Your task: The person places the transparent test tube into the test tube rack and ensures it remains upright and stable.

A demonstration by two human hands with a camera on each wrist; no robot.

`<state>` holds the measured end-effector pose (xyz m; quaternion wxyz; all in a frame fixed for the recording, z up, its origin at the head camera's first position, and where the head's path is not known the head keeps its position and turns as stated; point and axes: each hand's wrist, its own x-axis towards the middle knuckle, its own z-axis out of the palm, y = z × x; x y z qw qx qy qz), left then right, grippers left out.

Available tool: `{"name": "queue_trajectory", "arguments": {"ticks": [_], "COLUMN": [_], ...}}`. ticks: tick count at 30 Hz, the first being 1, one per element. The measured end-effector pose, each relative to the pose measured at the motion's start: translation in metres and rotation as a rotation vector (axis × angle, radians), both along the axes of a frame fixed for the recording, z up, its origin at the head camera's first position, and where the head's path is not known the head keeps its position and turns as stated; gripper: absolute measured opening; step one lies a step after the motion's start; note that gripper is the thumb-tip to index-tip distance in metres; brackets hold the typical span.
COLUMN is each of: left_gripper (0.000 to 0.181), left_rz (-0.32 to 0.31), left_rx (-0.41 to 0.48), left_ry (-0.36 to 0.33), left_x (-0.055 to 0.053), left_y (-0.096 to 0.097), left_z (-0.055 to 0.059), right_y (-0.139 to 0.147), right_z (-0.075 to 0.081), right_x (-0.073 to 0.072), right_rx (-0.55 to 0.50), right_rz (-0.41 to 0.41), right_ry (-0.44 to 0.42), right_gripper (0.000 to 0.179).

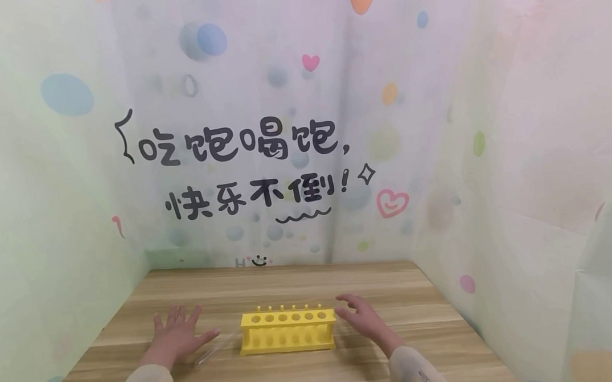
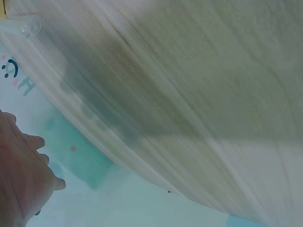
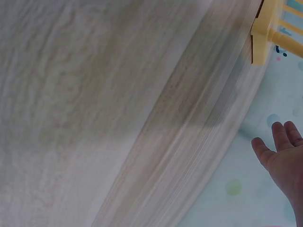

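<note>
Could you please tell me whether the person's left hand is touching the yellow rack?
Apart. The head view shows it plainly: a gap with wooden tabletop visible separates the left hand from the yellow rack.

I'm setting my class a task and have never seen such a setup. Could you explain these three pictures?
No machine here: someone works bare-handed, wearing three cameras. The wide picture comes from the head, looking forward and down; the others come from the left and right wrists. On the wood-grain table stands a yellow rack with round holes along its top, and a clear tube lies to its left. The left hand is spread near the tube; the right hand is near the rack's right end. Neither hand has anything in its grip. The left wrist picture catches one end of the tube; the right, one end of the rack.
</note>
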<state>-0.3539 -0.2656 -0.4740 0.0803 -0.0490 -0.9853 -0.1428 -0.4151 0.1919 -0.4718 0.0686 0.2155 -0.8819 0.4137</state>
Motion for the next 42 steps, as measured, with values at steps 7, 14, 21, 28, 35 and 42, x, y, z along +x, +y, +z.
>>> {"name": "queue_trajectory", "arguments": {"ticks": [7,14,21,28,35,42], "left_gripper": [0.097,0.097,0.098,0.096,0.094,0.094], "left_rz": [-0.004,-0.01,-0.007,-0.005,-0.01,-0.013], "left_rx": [0.012,0.01,0.016,0.009,0.019,0.023], "left_ry": [-0.005,-0.001,-0.008,-0.008,-0.011,-0.005], "left_x": [-0.002,-0.003,0.0,0.001,0.004,0.005], "left_y": [0.0,0.0,0.003,0.005,0.008,0.009], "left_z": [-0.003,-0.005,-0.001,-0.001,0.003,0.004], "right_y": [-0.004,-0.009,-0.011,-0.011,-0.01,-0.01], "right_z": [0.0,0.0,-0.001,-0.001,-0.001,-0.003], "right_x": [0.003,0.005,0.006,0.006,0.007,0.006], "right_rx": [-0.017,-0.033,-0.031,-0.038,-0.034,-0.096], "right_rz": [0.047,0.076,0.081,0.095,0.081,0.095], "right_ry": [-0.01,-0.017,-0.018,0.001,-0.004,-0.055], "right_gripper": [0.048,0.049,0.046,0.04,0.039,0.034]}}
